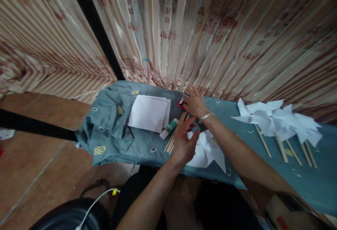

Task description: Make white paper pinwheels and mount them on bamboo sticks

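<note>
My right hand [196, 104] is at a small red box [180, 103] near the table's back edge, its thumb and forefinger drawn together over it. Whatever is between those fingertips is too small to make out. My left hand [184, 141] hovers with bent, parted fingers above a white paper pinwheel [206, 148], holding nothing that I can see. Several thin wooden sticks [172, 142] lie partly under the left hand. Beside them rests a green and white glue stick [169, 129].
A stack of white paper sheets [149, 113] lies left of the glue stick. Several finished pinwheels on sticks [272, 117] overlap at the right. A blue-green cloth [113, 117] covers the narrow table, bunched at the left. A patterned curtain [168, 40] hangs behind; a black pole [97, 30] slants at the left.
</note>
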Motion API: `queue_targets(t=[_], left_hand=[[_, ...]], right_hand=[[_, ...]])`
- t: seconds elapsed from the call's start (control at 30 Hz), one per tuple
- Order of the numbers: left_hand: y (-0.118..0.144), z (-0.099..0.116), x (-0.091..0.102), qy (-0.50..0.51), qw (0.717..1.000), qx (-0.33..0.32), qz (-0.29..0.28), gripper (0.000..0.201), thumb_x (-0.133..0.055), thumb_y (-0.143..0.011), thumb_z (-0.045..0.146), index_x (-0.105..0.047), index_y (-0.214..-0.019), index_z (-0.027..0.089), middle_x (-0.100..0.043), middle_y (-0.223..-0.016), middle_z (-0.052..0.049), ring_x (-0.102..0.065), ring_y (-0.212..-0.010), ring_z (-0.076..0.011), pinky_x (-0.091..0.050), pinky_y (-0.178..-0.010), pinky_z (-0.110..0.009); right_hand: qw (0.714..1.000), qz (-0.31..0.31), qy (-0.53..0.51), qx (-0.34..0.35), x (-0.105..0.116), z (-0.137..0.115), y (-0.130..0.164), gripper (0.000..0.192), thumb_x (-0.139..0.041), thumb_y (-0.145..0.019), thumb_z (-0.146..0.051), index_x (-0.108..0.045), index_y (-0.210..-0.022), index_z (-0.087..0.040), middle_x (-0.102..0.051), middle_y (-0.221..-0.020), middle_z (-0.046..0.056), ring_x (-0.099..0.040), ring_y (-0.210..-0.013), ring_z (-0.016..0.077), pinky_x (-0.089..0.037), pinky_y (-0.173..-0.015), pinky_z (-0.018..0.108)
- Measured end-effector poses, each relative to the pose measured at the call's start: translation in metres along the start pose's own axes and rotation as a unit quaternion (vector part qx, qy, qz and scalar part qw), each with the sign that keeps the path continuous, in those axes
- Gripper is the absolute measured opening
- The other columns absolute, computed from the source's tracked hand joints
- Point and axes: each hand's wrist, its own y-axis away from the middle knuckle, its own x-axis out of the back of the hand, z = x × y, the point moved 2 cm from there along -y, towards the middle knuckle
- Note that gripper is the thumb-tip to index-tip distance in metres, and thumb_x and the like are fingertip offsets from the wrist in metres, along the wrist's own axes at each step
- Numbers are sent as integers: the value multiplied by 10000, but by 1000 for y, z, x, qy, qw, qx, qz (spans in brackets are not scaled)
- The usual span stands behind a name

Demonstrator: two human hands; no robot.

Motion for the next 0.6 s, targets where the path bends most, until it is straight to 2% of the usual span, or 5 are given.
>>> queue_targets(t=[0.23,0.6], left_hand=[[1,0,0,5,1000,2,6,375,-637,-786,185,-650,-1160,176,-671,-1173,-106,-636,-984,-214,-509,-877,-372],[3,5,1,5,1000,7,-8,381,-626,-784,169,-650,-1165,176,-671,-1182,-100,-631,-991,-209,-498,-885,-362]], right_hand=[[999,-39,28,5,2,-6,-7,288,-511,-852,-198,-727,-1020,-109,-513,-1411,189,-297,-1413,340,-339,-1072,499],[999,-33,34,-2,1,-8,-8,331,-457,-868,-145,-705,-1077,-80,-572,-1326,200,-355,-1379,338,-356,-1068,477]])
